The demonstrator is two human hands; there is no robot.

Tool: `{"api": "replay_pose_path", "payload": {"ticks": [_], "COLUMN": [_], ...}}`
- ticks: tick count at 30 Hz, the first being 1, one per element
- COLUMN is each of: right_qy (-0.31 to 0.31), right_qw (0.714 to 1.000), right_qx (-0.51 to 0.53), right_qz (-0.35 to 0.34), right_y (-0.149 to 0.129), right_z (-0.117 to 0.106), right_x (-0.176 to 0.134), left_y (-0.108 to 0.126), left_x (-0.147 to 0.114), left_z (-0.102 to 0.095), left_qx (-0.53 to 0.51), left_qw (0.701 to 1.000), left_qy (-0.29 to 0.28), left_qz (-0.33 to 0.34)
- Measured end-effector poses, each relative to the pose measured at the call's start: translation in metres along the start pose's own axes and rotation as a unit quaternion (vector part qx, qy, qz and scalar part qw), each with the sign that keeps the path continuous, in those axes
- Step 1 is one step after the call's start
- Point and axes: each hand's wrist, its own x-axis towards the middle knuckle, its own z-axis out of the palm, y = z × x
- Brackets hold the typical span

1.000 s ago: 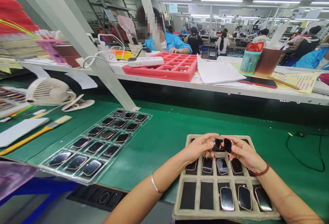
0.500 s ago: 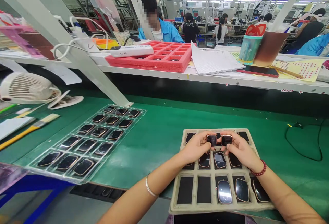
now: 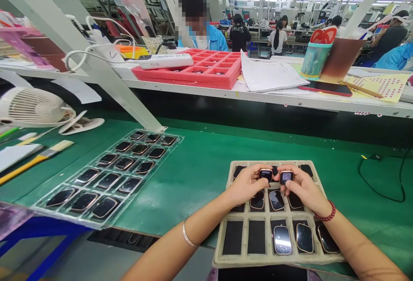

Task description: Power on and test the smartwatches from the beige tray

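My left hand is closed on a smartwatch body with a gold-coloured rim; its screen is lit with small text. A second smartwatch body, showing a lit square code, is pinched in my right hand. Both are held side by side above a beige tray with dark-lined compartments. Several more watch bodies, such as one with a glossy screen, lie in that tray. Two compartments at its near left hold no watch. My forearms and hands hide parts of the tray.
To the left lies a clear plastic tray of dark-screened watch bodies. A white fan and a brush are at the far left. The raised shelf carries a red foam tray, papers and a phone. A black cable lies right.
The screens of both held watches have gone from dark to lit, one with text and one with a square code. The right watch has shifted slightly. The person across has lowered their head.
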Motion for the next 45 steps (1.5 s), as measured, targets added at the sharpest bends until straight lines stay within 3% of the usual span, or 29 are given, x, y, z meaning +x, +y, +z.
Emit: {"api": "replay_pose_path", "payload": {"ticks": [35,45], "right_qy": [0.005,0.039], "right_qw": [0.999,0.999], "right_qx": [-0.029,-0.028], "right_qz": [0.013,-0.014], "right_y": [0.0034,0.0079], "right_z": [0.0027,0.0014], "right_x": [0.0009,0.0017], "left_y": [-0.0061,-0.0094], "left_x": [0.0011,0.0019], "left_z": [0.0008,-0.0020], "left_qx": [0.033,0.039], "left_qw": [0.999,0.999], "left_qy": [-0.004,-0.008], "left_qz": [-0.006,0.025]}}
